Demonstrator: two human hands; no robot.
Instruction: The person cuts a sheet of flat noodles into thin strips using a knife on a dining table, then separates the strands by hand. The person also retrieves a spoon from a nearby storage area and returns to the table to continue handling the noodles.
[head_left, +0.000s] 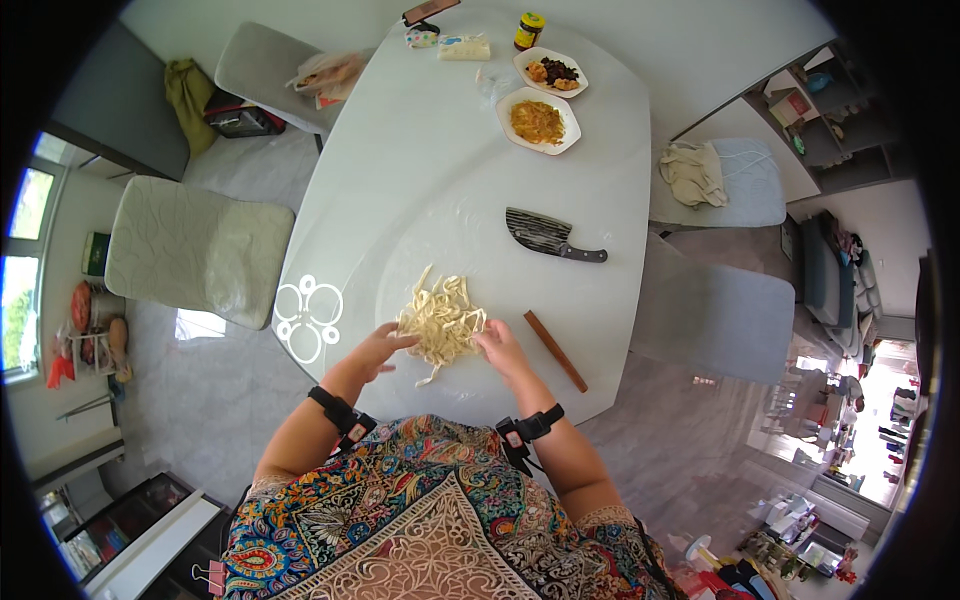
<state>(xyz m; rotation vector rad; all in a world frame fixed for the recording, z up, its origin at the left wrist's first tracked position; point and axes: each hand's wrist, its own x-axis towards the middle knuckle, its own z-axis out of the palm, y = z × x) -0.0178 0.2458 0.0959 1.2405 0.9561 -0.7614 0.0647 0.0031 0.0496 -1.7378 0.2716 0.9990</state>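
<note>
A loose pile of pale, floury noodle strips (442, 321) lies on the white table (420, 187) in front of me. My left hand (381, 346) touches the pile's left edge, its fingers apart. At the right edge, my right hand (499, 346) has its thumb and fingertips at a few strips; whether it pinches them is hard to tell. A brown wooden rolling stick (556, 351) lies to the right of that hand. Beyond it rests a cleaver (553, 235) with a dark patterned blade, its black handle pointing right.
Toward the far end stand a plate of shredded food (537, 122), a plate with dark and fried food (556, 73), a yellow-labelled jar (529, 31), a tissue pack (464, 48) and a phone on a stand (429, 12). Padded chairs (199, 251) flank the table on both sides.
</note>
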